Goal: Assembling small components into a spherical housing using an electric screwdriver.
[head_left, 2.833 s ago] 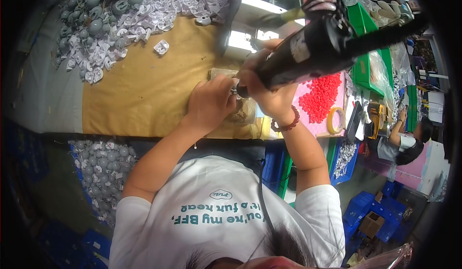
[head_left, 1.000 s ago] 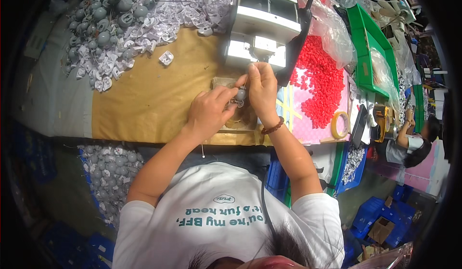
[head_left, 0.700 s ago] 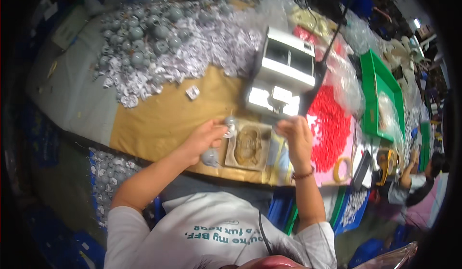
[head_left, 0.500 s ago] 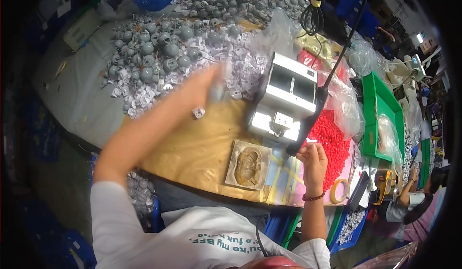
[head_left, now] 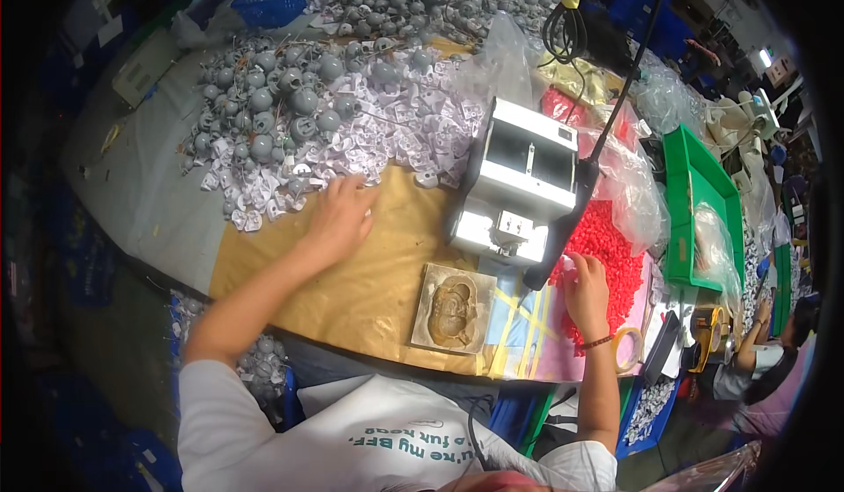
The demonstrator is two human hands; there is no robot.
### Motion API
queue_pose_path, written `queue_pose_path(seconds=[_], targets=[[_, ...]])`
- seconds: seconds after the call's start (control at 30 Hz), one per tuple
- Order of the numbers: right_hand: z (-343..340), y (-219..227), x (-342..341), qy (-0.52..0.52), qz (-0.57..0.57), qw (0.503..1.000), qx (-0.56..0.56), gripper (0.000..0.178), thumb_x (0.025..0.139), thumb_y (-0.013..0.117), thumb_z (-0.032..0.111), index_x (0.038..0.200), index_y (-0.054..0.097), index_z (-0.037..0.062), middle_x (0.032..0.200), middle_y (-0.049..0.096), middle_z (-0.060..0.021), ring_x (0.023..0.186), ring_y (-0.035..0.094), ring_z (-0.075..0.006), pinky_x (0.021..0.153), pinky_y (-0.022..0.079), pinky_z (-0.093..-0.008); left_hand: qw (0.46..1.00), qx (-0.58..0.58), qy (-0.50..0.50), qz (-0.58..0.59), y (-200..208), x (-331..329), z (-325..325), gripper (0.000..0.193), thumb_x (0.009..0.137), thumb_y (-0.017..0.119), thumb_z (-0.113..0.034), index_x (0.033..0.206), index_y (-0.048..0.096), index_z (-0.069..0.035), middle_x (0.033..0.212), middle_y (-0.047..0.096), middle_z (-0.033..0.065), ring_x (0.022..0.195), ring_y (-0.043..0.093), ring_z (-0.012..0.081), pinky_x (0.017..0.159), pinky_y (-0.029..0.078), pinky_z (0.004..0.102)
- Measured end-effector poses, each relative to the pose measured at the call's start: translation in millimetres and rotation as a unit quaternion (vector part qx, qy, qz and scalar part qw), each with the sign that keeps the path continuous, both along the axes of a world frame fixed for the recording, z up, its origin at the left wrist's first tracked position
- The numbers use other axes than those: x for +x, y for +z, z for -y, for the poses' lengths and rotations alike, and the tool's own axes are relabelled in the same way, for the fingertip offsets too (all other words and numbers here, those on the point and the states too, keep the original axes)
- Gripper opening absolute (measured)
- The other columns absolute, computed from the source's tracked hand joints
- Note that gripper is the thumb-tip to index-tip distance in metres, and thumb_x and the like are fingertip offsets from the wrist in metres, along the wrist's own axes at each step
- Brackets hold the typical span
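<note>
My left hand reaches to the near edge of a heap of small white plastic parts. Its fingers are apart and touch or hover at the parts; no held piece shows. Grey ball-shaped parts with wires lie heaped beyond and to the left. On the right, my right hand rests at the edge of a pile of small red pieces, fingers bent together. Whatever is between those fingertips is too small to tell. Between the hands stand a white-and-black bench machine and a metal mould block with a rounded hollow.
A green tray with clear plastic bags stands at the right. A tape roll lies near the front edge. Black cable hangs behind the machine. A blue basket sits far left. A co-worker's arm shows far right.
My left hand, blurred before with a greyish thing at it, has moved left and nearer to the white parts' edge. My right hand has shifted from beside the machine onto the red pieces.
</note>
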State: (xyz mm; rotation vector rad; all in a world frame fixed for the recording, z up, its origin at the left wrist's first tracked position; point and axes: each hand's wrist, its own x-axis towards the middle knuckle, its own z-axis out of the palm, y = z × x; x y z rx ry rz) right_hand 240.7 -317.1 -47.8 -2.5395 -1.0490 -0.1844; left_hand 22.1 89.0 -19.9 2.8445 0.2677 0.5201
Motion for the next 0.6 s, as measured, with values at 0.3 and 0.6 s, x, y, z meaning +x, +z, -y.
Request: queue_pose_path(seconds=[0.3,0.6], targets=[[-0.3,-12.6,12.9,0.029,-0.02,0.999,-0.031,0.009,0.084,0.058,-0.002,0.092,0.063,-0.0001,0.088,0.058,-0.0196,0.083,0.058,-0.0395,0.073,0.049,-0.0453,0.992,-0.091,-0.08,0.044,-44.2,-76.5,20.1,0.03,0.084,0.069,-0.004,0.113,0.064,-0.002,0.114,0.062,0.0164,0.102,0.06,0.0368,0.089,0.05,0.0429],[14.5,-12.8,22.1,0.039,-0.006,0.996,-0.084,0.013,0.078,0.057,-0.004,0.086,0.065,0.003,0.086,0.06,-0.0156,0.082,0.062,-0.0363,0.072,0.051,-0.0445,0.992,-0.104,-0.074,-0.017,-16.9,-74.5,18.8,0.024,0.082,0.072,-0.007,0.104,0.064,-0.002,0.1,0.06,0.0152,0.089,0.058,0.0358,0.081,0.049,0.0415]])
